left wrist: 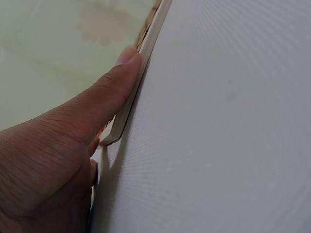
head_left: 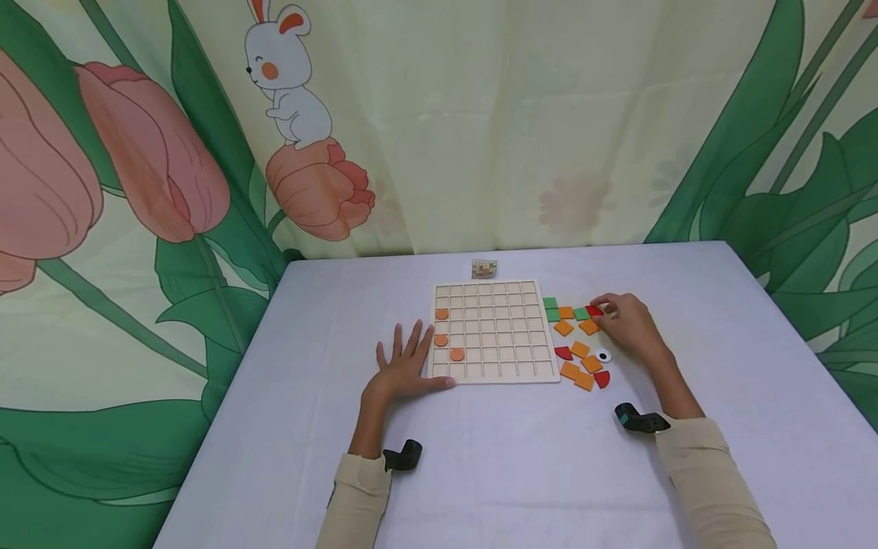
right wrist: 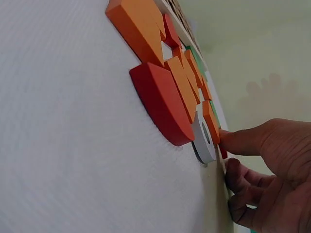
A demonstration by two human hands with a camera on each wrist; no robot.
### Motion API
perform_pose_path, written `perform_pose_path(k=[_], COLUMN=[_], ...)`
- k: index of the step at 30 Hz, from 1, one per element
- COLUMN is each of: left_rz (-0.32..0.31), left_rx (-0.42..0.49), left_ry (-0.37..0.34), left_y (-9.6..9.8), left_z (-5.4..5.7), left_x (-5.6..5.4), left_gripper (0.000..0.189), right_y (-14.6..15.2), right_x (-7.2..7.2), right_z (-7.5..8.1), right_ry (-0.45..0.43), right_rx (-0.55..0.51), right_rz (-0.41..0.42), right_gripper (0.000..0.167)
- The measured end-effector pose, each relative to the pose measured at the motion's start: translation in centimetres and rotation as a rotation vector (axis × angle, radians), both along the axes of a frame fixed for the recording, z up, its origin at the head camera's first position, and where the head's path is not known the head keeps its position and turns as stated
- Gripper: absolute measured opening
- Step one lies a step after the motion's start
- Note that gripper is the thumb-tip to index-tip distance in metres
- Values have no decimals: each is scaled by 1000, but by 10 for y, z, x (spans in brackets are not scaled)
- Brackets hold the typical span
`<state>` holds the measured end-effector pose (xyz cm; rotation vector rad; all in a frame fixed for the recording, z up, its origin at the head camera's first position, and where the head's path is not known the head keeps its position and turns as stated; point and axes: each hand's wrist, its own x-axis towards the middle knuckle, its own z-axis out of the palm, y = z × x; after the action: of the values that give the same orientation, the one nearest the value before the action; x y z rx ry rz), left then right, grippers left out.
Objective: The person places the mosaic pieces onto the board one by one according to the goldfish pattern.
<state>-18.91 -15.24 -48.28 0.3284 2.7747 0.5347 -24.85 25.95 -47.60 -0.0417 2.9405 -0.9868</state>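
Observation:
A light wooden grid board (head_left: 497, 328) lies on the table with three round orange pieces (head_left: 457, 354) in cells at its left side. My left hand (head_left: 405, 370) spreads its fingers at the board's lower left corner. In the left wrist view the left thumb (left wrist: 109, 90) rests along the board's edge (left wrist: 127, 109). Right of the board, my right hand (head_left: 627, 320) has its fingers curled and pinches a red quarter-circle piece (head_left: 593, 310) at the far end of the loose pieces. An orange square (head_left: 588, 327) and a green square (head_left: 581, 313) lie right beside those fingertips.
Several more orange squares (head_left: 580, 349), green squares (head_left: 552, 309) and red quarter-circles (head_left: 602, 379) lie along the board's right edge. A white eye-like disc (head_left: 604, 355) is among them. A small patterned card (head_left: 484, 268) sits behind the board, near a printed curtain (head_left: 453, 152).

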Motion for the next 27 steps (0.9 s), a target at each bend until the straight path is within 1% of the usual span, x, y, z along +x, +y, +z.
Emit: perform_pose_path(k=[7, 10, 14, 19, 22, 27], left_rz=[6, 6, 6, 0, -3, -5], left_rx=[-9, 3, 7, 4, 4, -6], left_ry=[-7, -13, -12, -3, -2, 1], left_y=[0, -1, -1, -1, -1, -1], left_z=[2, 1, -2, -5, -5, -6], left_x=[0, 1, 0, -1, -2, -3], left_gripper=[111, 112, 112, 111, 111, 112], right_y=[-1, -1, 0, 1, 2, 4], right_x=[-4, -5, -8, -8, -8, -9], right_z=[5, 5, 2, 0, 0, -1], right_ry=[-35, -42, -21, 14, 21, 24], right_rx=[26, 26, 26, 15, 12, 11], right_rz=[8, 13, 19, -14, -28, -27], right_gripper=[32, 31, 31, 33, 34, 31])
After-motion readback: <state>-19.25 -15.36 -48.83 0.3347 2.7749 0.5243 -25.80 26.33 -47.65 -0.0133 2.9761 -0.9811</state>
